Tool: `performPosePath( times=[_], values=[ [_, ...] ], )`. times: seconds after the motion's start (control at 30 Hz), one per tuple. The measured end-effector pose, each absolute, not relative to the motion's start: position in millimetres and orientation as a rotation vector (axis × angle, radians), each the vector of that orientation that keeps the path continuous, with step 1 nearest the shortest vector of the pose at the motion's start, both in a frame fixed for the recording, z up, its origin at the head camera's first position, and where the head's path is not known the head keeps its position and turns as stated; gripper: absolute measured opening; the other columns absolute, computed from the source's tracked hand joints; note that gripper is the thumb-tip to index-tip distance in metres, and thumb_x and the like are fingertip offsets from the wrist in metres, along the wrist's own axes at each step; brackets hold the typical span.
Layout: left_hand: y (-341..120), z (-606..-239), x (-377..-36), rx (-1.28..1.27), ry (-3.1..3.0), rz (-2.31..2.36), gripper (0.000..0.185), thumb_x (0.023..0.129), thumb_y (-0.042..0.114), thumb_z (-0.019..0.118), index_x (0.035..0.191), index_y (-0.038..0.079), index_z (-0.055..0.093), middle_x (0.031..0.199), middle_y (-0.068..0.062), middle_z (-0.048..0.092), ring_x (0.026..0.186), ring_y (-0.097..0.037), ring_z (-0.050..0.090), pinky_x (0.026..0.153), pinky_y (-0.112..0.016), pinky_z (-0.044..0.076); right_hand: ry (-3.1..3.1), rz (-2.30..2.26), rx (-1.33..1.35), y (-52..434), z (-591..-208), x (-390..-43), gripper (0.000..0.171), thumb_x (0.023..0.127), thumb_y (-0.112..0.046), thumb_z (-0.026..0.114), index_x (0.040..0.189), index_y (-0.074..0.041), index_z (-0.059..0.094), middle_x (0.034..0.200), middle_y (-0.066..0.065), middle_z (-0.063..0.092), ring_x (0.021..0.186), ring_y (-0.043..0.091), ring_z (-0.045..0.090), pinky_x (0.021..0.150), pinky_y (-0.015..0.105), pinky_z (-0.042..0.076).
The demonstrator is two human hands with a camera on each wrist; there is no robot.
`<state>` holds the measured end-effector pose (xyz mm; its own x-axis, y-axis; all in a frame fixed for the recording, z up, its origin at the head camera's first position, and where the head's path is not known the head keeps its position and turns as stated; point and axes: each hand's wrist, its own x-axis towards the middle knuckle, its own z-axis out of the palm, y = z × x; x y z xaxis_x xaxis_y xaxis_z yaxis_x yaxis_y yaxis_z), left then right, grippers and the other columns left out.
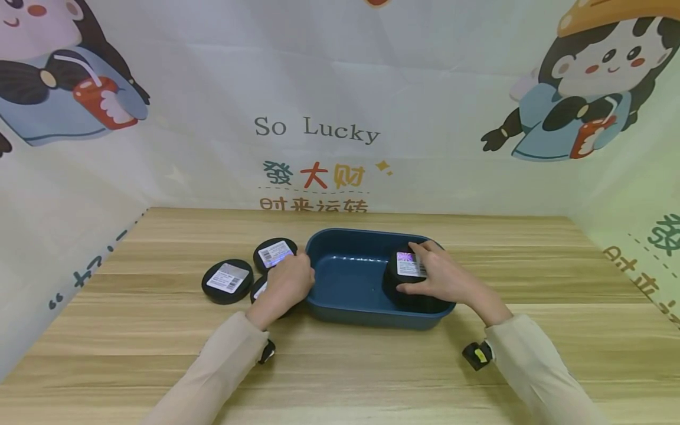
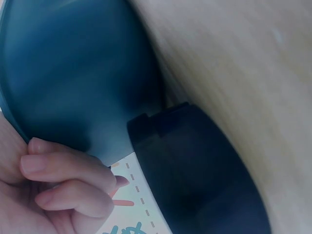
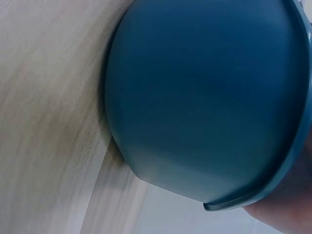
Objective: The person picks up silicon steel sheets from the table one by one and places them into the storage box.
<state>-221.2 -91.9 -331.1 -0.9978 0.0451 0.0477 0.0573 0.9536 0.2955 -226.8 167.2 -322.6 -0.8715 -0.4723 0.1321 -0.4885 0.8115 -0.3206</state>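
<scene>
1. Nearest in the head view: two beige sleeves reaching forward over the wooden table, a small black device strapped under each wrist.
2. Left hand down on a black round tin, just outside the left wall of the blue tub. Fingers curled over the tin, covering most of it, only a sliver of black edge and white label peeking out at the left.
3. Left wrist view, close and blurred: curled fingers at lower left, the dark tin beside them, the tub's blue wall right above, pale wood to the right.
4. Right hand inside the tub at its right end, wrapped round a black tin. Thumb on the near side, fingers over the top beside the white barcode label and shiny sticker. Tin down in the tub's right end; touching the floor or not, cannot tell.
5. Right wrist view: mostly the tub's rounded blue outside and its rim, a bit of the hand at the lower right corner, tabletop at left.
6. Further left on the table: two more black tins lying flat, labels up, one nearer, one further back, near each other and close to the left hand.
7. Farthest: a pale backdrop with cartoon figures and the words "So Lucky".
</scene>
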Motion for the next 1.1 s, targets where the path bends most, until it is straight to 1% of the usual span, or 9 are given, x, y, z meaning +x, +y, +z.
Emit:
performPosePath(
  times=[0.23, 0.47, 0.77, 0.97, 1.1],
  values=[
    [-91.8, -330.9, -221.3, -0.080, -3.072, -0.473, 0.023, 0.085, 0.012, 0.049, 0.097, -0.008, 0.054, 0.090, -0.024, 0.060, 0.079, -0.032, 0.060, 0.062, -0.046, 0.046, -2.954, 0.556, 0.772, 166.4, -323.2, -227.4, 0.087, 0.070, -0.039, 0.071, 0.128, 0.013, 0.034, 0.120, 0.030, 0.041, 0.096, 0.032, 0.048, 0.080, 0.043, 0.043],
    [-92.1, -331.1, -221.3, -0.081, -3.070, -0.472, 0.024, 0.085, 0.012, 0.049, 0.097, -0.008, 0.054, 0.090, -0.024, 0.060, 0.079, -0.032, 0.060, 0.062, -0.047, 0.046, -2.976, 0.579, 0.766, 165.3, -324.0, -227.8, 0.088, 0.071, -0.040, 0.070, 0.130, 0.012, 0.032, 0.122, 0.030, 0.040, 0.093, 0.030, 0.047, 0.076, 0.040, 0.044],
    [-92.4, -330.9, -221.4, -0.078, -3.061, -0.484, 0.023, 0.085, 0.012, 0.049, 0.096, -0.007, 0.054, 0.090, -0.024, 0.060, 0.080, -0.033, 0.060, 0.063, -0.047, 0.046, -2.988, 0.586, 0.766, 165.2, -324.9, -228.6, 0.088, 0.073, -0.041, 0.069, 0.131, 0.012, 0.029, 0.122, 0.030, 0.039, 0.092, 0.029, 0.047, 0.075, 0.039, 0.044],
    [-92.2, -331.3, -221.2, -0.073, -3.065, -0.485, 0.023, 0.085, 0.012, 0.049, 0.096, -0.007, 0.054, 0.091, -0.024, 0.061, 0.081, -0.033, 0.060, 0.064, -0.047, 0.046, -2.989, 0.598, 0.769, 167.1, -324.3, -225.9, 0.091, 0.073, -0.045, 0.067, 0.133, 0.011, 0.027, 0.126, 0.031, 0.037, 0.101, 0.034, 0.047, 0.081, 0.045, 0.043],
    [-92.5, -331.2, -220.8, -0.078, -3.060, -0.481, 0.022, 0.085, 0.012, 0.049, 0.095, -0.007, 0.054, 0.091, -0.024, 0.061, 0.081, -0.033, 0.060, 0.063, -0.047, 0.046, -2.981, 0.632, 0.745, 169.6, -322.4, -223.3, 0.088, 0.075, -0.046, 0.064, 0.133, 0.009, 0.028, 0.128, 0.031, 0.035, 0.105, 0.037, 0.046, 0.084, 0.048, 0.040]
  ],
)
